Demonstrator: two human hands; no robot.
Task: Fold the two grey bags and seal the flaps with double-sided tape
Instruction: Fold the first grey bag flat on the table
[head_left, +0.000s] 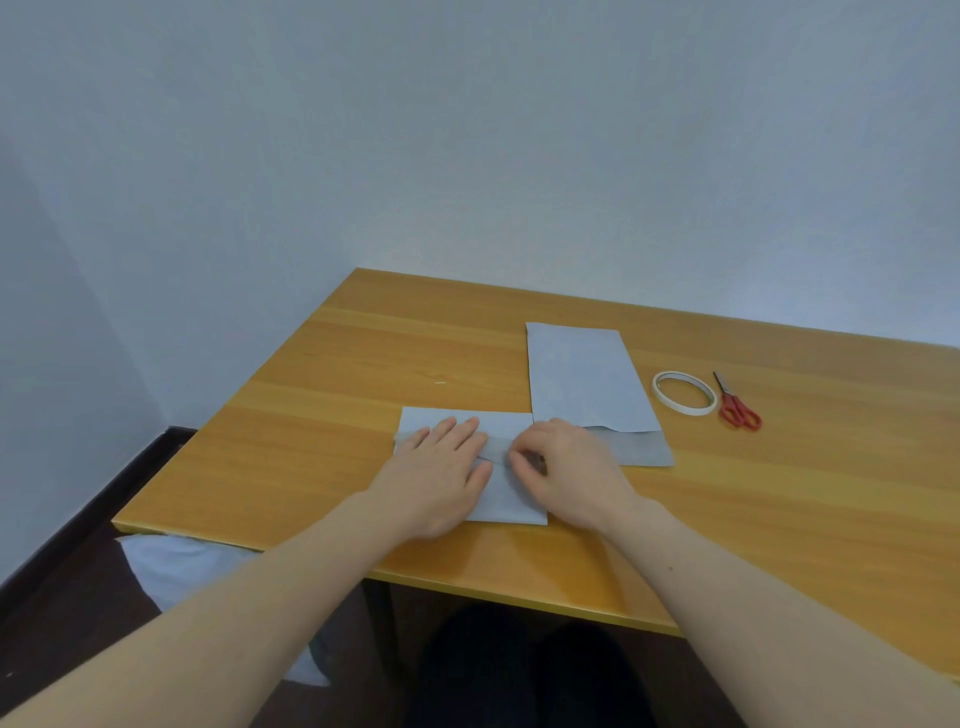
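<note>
The folded grey bag (511, 499) lies flat near the front edge of the wooden table (311, 415), its long axis running left to right across the person; the left hand (441, 467) rests on it palm down, fingers straight and together, pinning the left half; the right hand (561, 467) sits just beside it on the right half, fingers curled inward with the tips meeting at the flap's edge, though whether they pinch a tape liner or only the flap is too small to tell. The flap seam lies directly under those fingertips, so the right hand is the one placed to work along it, probably moving rightward while the left holds the bag still. The second grey bag (582, 379) lies unfolded just behind and to the right, its long axis running away from the person; the roll of double-sided tape (684, 393) and the red-handled scissors (737, 405) lie farther right, nearer the right hand.
</note>
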